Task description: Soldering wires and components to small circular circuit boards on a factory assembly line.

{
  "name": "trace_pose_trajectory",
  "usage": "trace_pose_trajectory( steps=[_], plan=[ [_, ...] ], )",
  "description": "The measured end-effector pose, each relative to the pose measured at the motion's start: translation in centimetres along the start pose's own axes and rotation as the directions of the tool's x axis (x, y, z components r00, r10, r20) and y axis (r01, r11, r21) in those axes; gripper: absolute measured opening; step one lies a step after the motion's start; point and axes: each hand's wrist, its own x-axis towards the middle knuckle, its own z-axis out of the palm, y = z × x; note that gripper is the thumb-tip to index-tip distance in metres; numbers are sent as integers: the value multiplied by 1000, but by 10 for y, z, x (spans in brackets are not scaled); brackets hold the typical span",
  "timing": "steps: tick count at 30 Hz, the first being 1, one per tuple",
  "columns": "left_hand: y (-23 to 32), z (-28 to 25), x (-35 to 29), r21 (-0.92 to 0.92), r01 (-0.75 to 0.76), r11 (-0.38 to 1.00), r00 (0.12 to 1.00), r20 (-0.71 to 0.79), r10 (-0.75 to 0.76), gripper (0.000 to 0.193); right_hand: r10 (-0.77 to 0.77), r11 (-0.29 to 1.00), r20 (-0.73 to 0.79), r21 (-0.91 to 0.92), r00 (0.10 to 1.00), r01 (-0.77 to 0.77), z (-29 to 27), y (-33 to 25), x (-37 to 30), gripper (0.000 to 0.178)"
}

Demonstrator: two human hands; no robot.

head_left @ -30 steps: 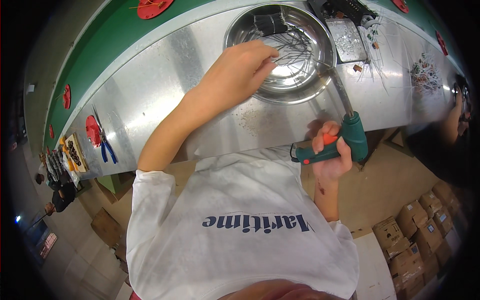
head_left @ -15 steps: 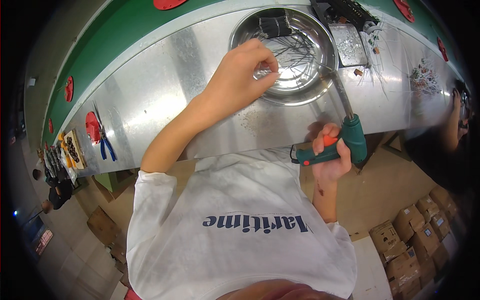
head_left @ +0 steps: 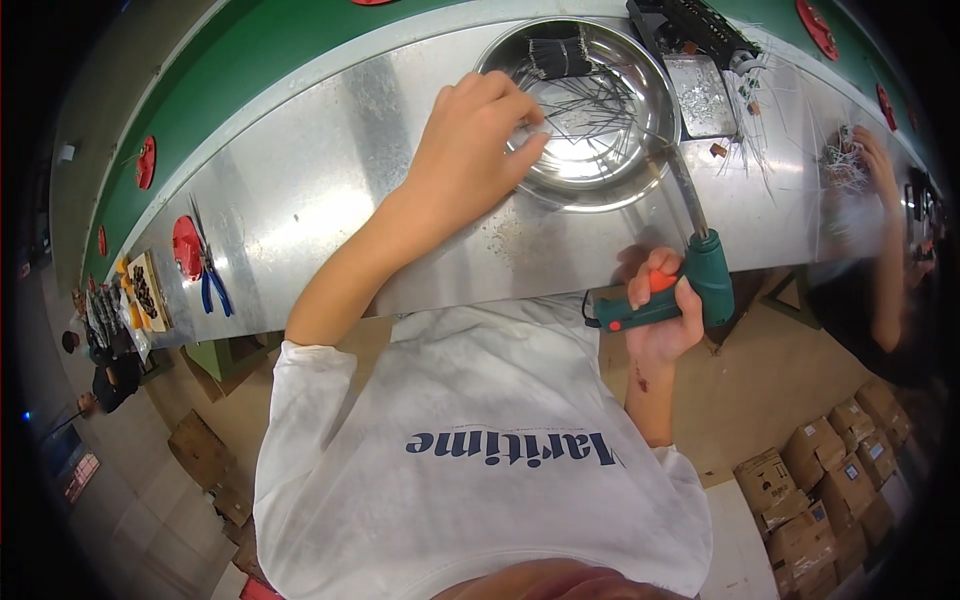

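My left hand (head_left: pixel 475 140) hovers over the left rim of a round steel bowl (head_left: pixel 625 195), its fingers curled toward the thumb in a pinch. Whatever lies between the fingertips is too small to make out. Inside the bowl, thin black wires (head_left: pixel 600 108) lie scattered, and a bundle of black wires (head_left: pixel 560 58) sits at the far side. My right hand (head_left: pixel 662 310) is wrapped round a green soldering gun (head_left: pixel 708 280) with an orange trigger. Its metal barrel points up and away, the tip close to the bowl's right rim.
Blue-handled pliers (head_left: pixel 212 285) lie by a red disc (head_left: pixel 186 248) at left. Right of the bowl are a metal tray (head_left: pixel 700 95), a black rack (head_left: pixel 705 30) and loose white wires (head_left: pixel 760 130). At far right, a co-worker's hand (head_left: pixel 880 165) touches a wire pile. Cardboard boxes (head_left: pixel 800 540) stand below.
My left hand has shifted slightly left at the bowl's rim. The soldering gun stays in place in my right hand. At far right, the co-worker's hand has come onto the wire pile.
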Motion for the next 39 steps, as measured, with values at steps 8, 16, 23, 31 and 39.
trace_pose_trajectory(
  steps=[8,16,23,31,39],
  plan=[
    [-8,8,11,424,-158,892,983,156,100,9,2,1000,-4,-1,1000,-2,0,1,0,26],
    [-2,2,12,259,-164,952,984,-20,175,5,13,1000,-13,7,1000,-13,0,0,-1,26],
    [42,-23,-42,-208,73,975,994,89,-55,7,30,999,-14,-27,999,-31,3,1,0,24],
    [55,-23,-88,-405,232,885,971,154,-184,10,143,927,17,-354,990,-128,62,15,-1,29],
    [50,-33,-108,-380,227,897,973,48,-226,9,137,881,114,-469,984,-69,79,30,11,41]
  ],
)
